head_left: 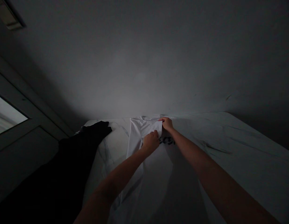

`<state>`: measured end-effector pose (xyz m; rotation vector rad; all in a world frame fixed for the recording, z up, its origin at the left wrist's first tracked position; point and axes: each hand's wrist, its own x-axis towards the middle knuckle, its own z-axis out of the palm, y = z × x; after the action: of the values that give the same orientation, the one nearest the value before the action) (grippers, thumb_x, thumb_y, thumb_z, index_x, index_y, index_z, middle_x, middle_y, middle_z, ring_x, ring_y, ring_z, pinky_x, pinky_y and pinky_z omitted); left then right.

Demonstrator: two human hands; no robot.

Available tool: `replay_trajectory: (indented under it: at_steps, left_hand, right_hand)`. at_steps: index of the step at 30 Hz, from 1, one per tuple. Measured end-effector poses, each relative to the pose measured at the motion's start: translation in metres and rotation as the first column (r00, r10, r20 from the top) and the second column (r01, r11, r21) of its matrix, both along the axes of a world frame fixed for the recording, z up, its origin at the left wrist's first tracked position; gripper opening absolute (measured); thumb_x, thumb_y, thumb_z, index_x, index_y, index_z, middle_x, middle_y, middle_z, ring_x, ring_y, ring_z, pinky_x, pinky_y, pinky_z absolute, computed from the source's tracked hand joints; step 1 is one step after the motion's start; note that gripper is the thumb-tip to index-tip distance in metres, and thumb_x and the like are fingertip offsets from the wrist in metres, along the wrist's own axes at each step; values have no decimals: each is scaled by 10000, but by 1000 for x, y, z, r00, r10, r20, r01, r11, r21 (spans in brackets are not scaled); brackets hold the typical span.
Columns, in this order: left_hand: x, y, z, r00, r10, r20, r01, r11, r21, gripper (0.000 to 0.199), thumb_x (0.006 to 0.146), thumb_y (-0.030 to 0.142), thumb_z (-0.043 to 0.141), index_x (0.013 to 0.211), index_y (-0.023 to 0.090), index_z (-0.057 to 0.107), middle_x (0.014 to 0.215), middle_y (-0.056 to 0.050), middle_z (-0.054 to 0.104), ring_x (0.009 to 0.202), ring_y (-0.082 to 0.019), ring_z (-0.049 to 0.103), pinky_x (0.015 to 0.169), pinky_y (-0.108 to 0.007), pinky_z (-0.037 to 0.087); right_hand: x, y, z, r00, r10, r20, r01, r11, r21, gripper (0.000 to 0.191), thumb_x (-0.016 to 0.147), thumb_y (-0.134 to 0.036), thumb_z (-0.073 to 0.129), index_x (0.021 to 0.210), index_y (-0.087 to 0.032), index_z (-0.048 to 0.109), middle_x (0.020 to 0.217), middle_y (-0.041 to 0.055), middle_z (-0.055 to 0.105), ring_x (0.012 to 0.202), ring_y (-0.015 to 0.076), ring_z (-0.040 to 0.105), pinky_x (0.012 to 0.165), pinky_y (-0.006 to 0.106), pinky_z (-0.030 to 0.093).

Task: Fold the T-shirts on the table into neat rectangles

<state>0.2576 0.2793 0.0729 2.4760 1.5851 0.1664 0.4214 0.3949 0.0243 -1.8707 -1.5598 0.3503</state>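
A white T-shirt (156, 180) with dark lettering on its chest lies spread on the marbled tabletop, its collar toward the wall. The folded-over sleeve lies across the upper chest. My right hand (167, 123) pinches the upper corner of that sleeve between thumb and fingers. Lower and to the left, my left hand (151, 140) is closed on the sleeve's lower edge, its fingers curled. Part of the lettering is hidden under the folded cloth and my hands. Shade makes the shirt's right side hard to make out.
A black garment (72, 161) hangs over the left edge of the marbled table (247, 146). A grey wall (144, 62) rises right behind the table. At the far left stands a door (25, 121) with a glass pane. The light is dim.
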Motion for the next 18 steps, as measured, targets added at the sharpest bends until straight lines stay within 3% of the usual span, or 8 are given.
replay_trajectory:
  at_steps: [3, 6, 10, 13, 15, 18]
  left_hand:
    - [-1, 2, -13, 999, -49, 19, 48, 998, 32, 319, 953, 433, 485, 1092, 175, 612, 1085, -117, 684, 1032, -261, 652, 843, -337, 497]
    - [-15, 23, -19, 999, -43, 24, 39, 988, 153, 334, 992, 415, 414, 1045, 179, 644, 1066, -109, 678, 1049, -250, 629, 913, -359, 477]
    - [-46, 73, -20, 991, 135, 15, -134, 958, 252, 287, 980, 261, 425, 1199, 190, 597, 1244, -105, 612, 1190, -235, 545, 1002, -351, 436]
    - [-69, 112, -20, 960, 281, -10, -271, 934, 232, 351, 971, 196, 394, 1292, 182, 537, 1313, -134, 560, 1212, -243, 534, 1006, -358, 437]
    - [-83, 134, -19, 949, 315, -8, -304, 924, 232, 394, 971, 163, 357, 1338, 185, 500, 1355, -155, 514, 1202, -251, 541, 987, -366, 448]
    - [-102, 163, -14, 953, 301, -20, -289, 930, 228, 406, 972, 170, 364, 1350, 234, 496, 1370, -140, 475, 1194, -247, 539, 966, -360, 456]
  right_hand:
    - [5, 1, 1, 1000, -15, -10, 15, 1000, -2, 357, 779, -62, 498, 979, -185, 767, 1041, 34, 764, 998, 163, 688, 879, 226, 483]
    - [4, 3, 2, 999, -46, -11, 45, 999, -27, 346, 799, -66, 484, 976, -185, 755, 1047, 43, 759, 1003, 172, 687, 885, 239, 483]
    - [-5, -3, 2, 993, -118, -4, 117, 991, -65, 270, 871, -203, 520, 1073, -144, 691, 1086, 125, 725, 1033, 235, 675, 872, 292, 493]
    - [-14, -16, 1, 992, -120, 48, 123, 990, -64, 452, 813, -277, 657, 1225, -110, 572, 1148, 171, 672, 1078, 268, 643, 870, 313, 491]
    - [-19, -30, 4, 986, -121, 118, 130, 989, -70, 568, 790, -270, 693, 1297, -104, 498, 1164, 185, 643, 1073, 279, 631, 857, 331, 492]
    - [-33, -55, 12, 951, -133, 278, 136, 991, 9, 572, 841, -277, 650, 1351, -97, 463, 1237, 233, 581, 1118, 322, 588, 893, 401, 475]
